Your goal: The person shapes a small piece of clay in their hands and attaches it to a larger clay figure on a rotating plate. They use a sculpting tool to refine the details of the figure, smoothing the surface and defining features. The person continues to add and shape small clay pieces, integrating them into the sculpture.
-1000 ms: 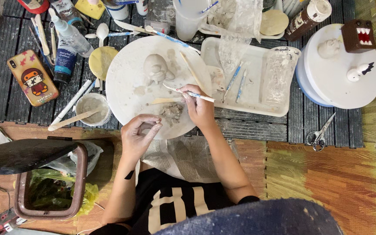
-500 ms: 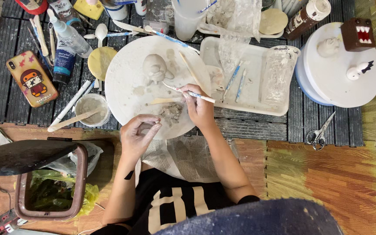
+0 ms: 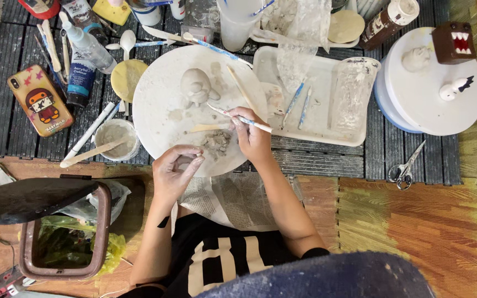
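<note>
The right hand (image 3: 252, 138) rests at the lower right edge of a round white work board (image 3: 161, 99), its fingers closed around a thin modelling tool (image 3: 238, 117) with a blue-and-white handle, held slanting so that its tip points up and left toward a small grey clay figure (image 3: 197, 86) standing near the middle of the board. Just left of this hand lies a crumbly lump of clay (image 3: 216, 142), and a flat wooden stick (image 3: 208, 128) lies on the board touching the hand. The left hand (image 3: 175, 174) sits at the board's lower edge, fingers curled and pinched on a small bit of clay (image 3: 183, 161), though how firmly cannot be told. Beside the board on the left is a small cup of clay slip (image 3: 114, 138) with a wooden stick leaning in it, and farther left a phone (image 3: 40, 99) in a cartoon case. To the right a white plastic tray (image 3: 321, 105) holds two more slim tools, and beyond it a round white turntable (image 3: 437, 88) carries small figures. Scissors (image 3: 405, 168) lie on the dark slatted mat (image 3: 316, 160). Newspaper (image 3: 233, 201) lies under the forearms.
</note>
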